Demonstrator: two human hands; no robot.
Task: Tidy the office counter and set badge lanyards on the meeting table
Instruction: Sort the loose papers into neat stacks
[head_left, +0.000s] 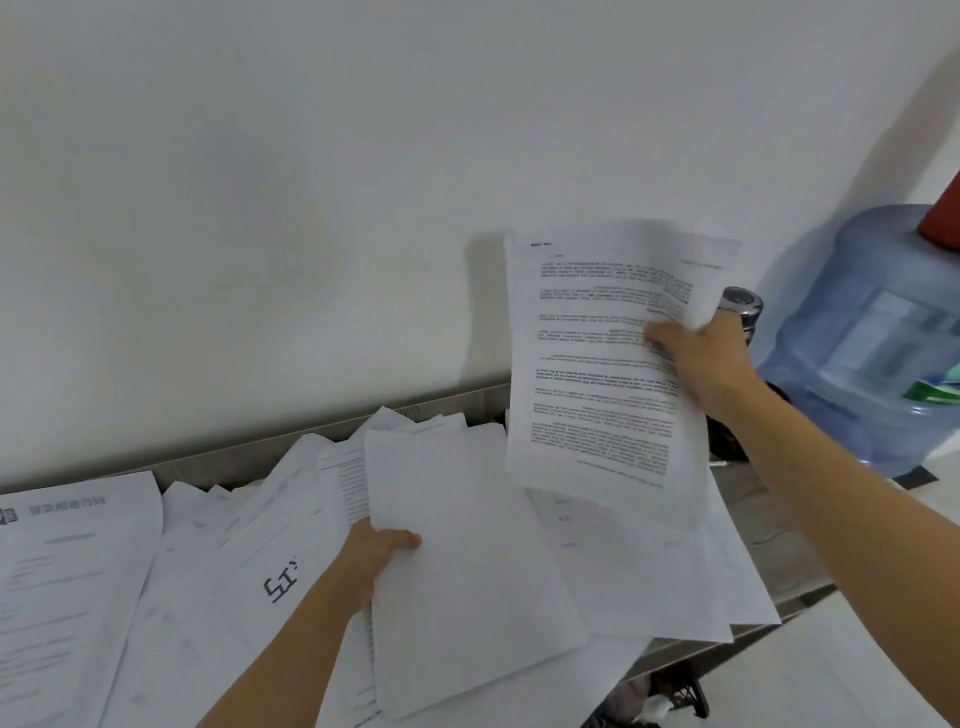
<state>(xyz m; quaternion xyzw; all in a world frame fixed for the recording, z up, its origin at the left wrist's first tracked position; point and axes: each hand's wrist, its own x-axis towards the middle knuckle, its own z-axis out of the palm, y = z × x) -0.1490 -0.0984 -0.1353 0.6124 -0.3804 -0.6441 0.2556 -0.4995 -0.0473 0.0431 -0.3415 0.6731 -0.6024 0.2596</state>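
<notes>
Loose white papers (218, 545) lie scattered over the grey counter (779, 545) against the wall. My left hand (379, 553) grips the left edge of a blank white stack of sheets (467, 561) held over the pile, thumb on top. My right hand (701, 364) holds a printed page (597, 364) lifted upright above the counter's right part, thumb pressed on its text side. A second sheet curls behind it near the fingers. No lanyards are visible.
A large blue water jug (872, 338) stands at the right, beyond the counter's end, with a dark round-topped object (740, 301) just behind my right hand. A plain white wall backs the counter. Dark items (675, 691) sit below the counter's front right edge.
</notes>
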